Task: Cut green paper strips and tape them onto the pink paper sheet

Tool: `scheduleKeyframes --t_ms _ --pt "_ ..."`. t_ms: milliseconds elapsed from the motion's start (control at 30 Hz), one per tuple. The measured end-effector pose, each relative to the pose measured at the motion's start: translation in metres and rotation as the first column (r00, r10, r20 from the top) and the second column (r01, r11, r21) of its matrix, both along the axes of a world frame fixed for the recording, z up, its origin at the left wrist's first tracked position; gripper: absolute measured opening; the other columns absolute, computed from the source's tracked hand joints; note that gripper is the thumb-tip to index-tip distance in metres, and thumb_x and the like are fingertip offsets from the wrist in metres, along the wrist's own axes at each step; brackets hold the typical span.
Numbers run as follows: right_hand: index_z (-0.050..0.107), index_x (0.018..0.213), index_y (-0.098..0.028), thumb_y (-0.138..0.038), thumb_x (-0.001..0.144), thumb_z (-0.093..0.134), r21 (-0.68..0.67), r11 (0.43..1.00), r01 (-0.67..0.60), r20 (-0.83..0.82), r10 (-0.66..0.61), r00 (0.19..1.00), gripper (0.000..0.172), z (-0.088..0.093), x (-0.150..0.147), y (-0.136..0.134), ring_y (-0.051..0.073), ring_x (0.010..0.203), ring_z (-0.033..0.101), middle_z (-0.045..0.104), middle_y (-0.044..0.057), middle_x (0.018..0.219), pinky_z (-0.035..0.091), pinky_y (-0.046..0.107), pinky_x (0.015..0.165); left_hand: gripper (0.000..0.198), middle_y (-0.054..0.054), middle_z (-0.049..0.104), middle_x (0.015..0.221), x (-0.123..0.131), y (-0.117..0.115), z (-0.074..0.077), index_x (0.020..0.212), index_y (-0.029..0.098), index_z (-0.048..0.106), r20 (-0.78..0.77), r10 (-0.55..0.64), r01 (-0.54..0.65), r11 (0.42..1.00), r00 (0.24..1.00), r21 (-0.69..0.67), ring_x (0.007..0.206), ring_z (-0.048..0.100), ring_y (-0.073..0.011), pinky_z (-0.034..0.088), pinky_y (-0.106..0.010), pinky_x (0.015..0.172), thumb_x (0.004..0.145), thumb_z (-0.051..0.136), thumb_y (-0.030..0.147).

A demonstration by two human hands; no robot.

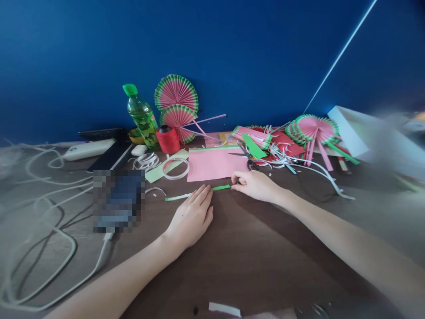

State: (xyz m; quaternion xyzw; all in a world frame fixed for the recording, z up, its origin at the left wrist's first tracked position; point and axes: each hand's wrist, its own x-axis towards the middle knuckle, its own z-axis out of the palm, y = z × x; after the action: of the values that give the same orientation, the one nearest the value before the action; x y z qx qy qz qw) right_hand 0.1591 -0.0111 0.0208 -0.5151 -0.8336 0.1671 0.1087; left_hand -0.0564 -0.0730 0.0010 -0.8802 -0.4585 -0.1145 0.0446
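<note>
- Head view, general: a brown counter (252, 257) set against a blue wall (232, 48), seen from above and behind both forearms.
- Head view, thing in hand: a green paper strip (222, 188) lies flat on the counter near the middle of the picture. Its long axis runs almost from 9 o'clock to 3 o'clock, and the 3 o'clock end sits slightly farther from the person. The 9 o'clock end looks paler and points toward the blurred phone (117, 201).
- Head view, left hand (192, 217): palm down, fingers straight and together, lying flat across the middle of the strip and gripping nothing.
- Head view, right hand (255, 184): fingers curled, their tips closed on the strip's 3 o'clock end.
- Head view, at 12 o'clock of the hands: a pink paper sheet (212, 165) lies just beyond the strip. Scissors (248, 160) rest on its 3 o'clock edge and a clear tape ring (175, 169) lies at its 9 o'clock side.
- Head view, farther back: a red thread spool (168, 140) and a green bottle (142, 117) stand side by side. Pleated watermelon fans (175, 92) lean on the wall, and further fans (314, 128) and paper trimmings lie at 2 o'clock.
- Head view, at 8 o'clock: white cables (49, 266) loop over the counter.
</note>
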Motion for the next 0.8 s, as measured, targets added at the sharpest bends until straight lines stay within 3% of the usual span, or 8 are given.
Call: scheduleKeyframes --t_ms 167,367,533,700,800 --pt "0.053 0.076 -0.021 -0.031 0.079 0.052 0.004 1.000 0.014 0.028 -0.014 1.000 0.010 -0.0007 0.0016 0.0006 0.009 0.047 0.037 0.045 -0.006 0.048 0.023 0.022 0.052 0.042 -0.011 0.050 0.130 0.0009 -0.0006 -0.0007 0.122 0.008 0.052 -0.008 0.013 -0.013 0.998 1.000 0.062 0.121 0.045 -0.0213 0.040 -0.035 0.102 0.087 0.034 0.024" --pt "0.053 0.075 -0.021 -0.028 0.079 0.053 0.011 1.000 0.000 -0.012 0.000 1.000 0.008 -0.0034 0.0026 0.0036 0.009 0.048 0.038 0.044 -0.006 0.048 0.023 0.022 0.052 0.040 -0.012 0.051 0.130 0.0011 0.0006 -0.0017 0.120 0.009 0.052 0.020 0.000 -0.001 0.998 1.000 0.070 0.122 0.045 -0.0197 0.037 -0.033 0.104 0.087 0.035 0.024" --pt "0.057 0.076 -0.019 -0.029 0.081 0.052 -0.015 1.000 -0.028 -0.143 0.025 0.989 0.012 -0.0036 0.0031 0.0047 0.008 0.046 0.035 0.042 -0.007 0.046 0.024 0.021 0.053 0.040 -0.012 0.050 0.131 0.0011 0.0009 -0.0023 0.120 0.008 0.052 0.012 0.003 -0.003 0.998 1.000 0.060 0.122 0.044 -0.0195 0.037 -0.034 0.104 0.088 0.034 0.024" --pt "0.063 0.092 -0.019 -0.028 0.082 0.051 -0.051 0.994 -0.101 -0.304 0.080 0.949 0.019 -0.0032 -0.0001 0.0041 0.007 0.046 0.035 0.042 -0.008 0.046 0.026 0.021 0.052 0.040 -0.012 0.049 0.131 0.0018 0.0008 -0.0032 0.120 0.009 0.051 0.007 0.010 -0.010 0.998 1.000 0.057 0.122 0.044 -0.0200 0.037 -0.035 0.104 0.088 0.033 0.024" --pt "0.066 0.084 -0.018 -0.029 0.081 0.052 -0.030 0.994 -0.102 -0.311 0.088 0.946 0.018 -0.0038 -0.0029 0.0032 0.008 0.048 0.039 0.047 -0.006 0.049 0.029 0.021 0.054 0.040 -0.012 0.049 0.131 0.0022 0.0011 -0.0036 0.120 0.009 0.051 0.001 0.012 -0.012 0.998 1.000 0.056 0.122 0.045 -0.0200 0.037 -0.035 0.104 0.087 0.034 0.023"
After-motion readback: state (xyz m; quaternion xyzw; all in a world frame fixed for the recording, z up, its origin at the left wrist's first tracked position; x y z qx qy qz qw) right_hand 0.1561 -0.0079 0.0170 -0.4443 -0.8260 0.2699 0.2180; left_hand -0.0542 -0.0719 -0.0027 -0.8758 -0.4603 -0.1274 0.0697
